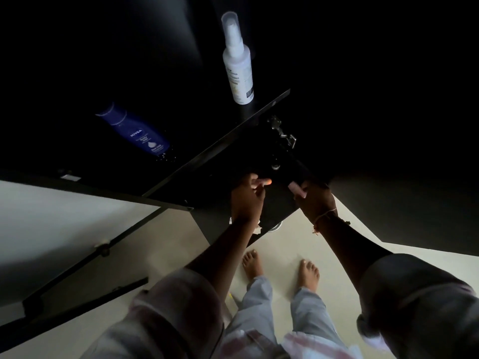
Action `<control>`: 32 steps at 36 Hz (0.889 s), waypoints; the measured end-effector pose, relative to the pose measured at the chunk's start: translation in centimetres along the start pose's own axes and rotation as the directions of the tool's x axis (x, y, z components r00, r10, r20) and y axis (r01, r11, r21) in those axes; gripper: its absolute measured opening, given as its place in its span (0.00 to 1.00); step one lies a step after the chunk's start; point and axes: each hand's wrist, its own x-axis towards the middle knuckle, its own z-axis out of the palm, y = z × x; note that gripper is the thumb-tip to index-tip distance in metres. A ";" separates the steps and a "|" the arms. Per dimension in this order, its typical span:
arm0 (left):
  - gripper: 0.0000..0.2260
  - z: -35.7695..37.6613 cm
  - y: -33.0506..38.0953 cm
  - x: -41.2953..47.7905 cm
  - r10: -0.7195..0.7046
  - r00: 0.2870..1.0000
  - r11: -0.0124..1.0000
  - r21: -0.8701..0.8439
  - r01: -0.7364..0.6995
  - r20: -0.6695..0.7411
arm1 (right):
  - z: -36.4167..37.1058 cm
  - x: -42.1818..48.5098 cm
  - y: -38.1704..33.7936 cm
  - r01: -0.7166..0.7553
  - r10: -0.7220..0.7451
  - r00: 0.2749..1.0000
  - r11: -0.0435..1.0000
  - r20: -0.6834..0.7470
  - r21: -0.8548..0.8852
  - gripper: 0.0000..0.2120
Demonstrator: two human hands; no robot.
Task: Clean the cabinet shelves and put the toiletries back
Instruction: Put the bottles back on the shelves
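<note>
Reaching into dark cabinet (220, 143) with left hand (246, 200) and right hand (316, 200), fingers (259, 183) curled (grip: cannot tell, too dark). Farther up: white spray bottle (237, 63), blue Nivea bottle (137, 133) to its left.

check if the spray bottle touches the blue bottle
Apart: head view shows a wide dark gap between the spray bottle and the blue bottle.

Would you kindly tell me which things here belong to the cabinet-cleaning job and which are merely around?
Job in hand: white spray bottle; blue Nivea bottle; dark cabinet shelf; left hand and right hand, reaching under it.
Merely around: door hinge; pale floor.
</note>
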 end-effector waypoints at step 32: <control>0.14 -7.4 -10.2 6.3 -0.290 0.931 0.941 0.108 0.320 -0.223 | 4.7 11.9 -14.0 0.160 -0.136 0.944 0.985 0.300 -0.060 0.15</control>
